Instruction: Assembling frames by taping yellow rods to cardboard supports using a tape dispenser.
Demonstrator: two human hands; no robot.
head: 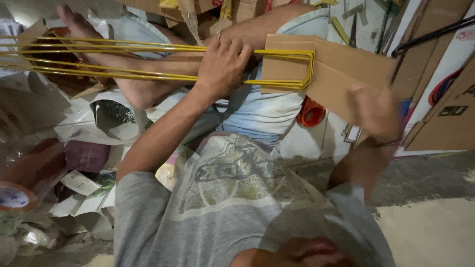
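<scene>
Clearly your left hand [222, 64] clenches the stiff, light yellow wire rods [148, 62]; your blurred right hand [376, 111] pinches the bendable cardboard sheet [341, 69].

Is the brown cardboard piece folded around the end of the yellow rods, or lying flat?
Folded: the cardboard wraps the yellow rods, one flap in front.
</scene>
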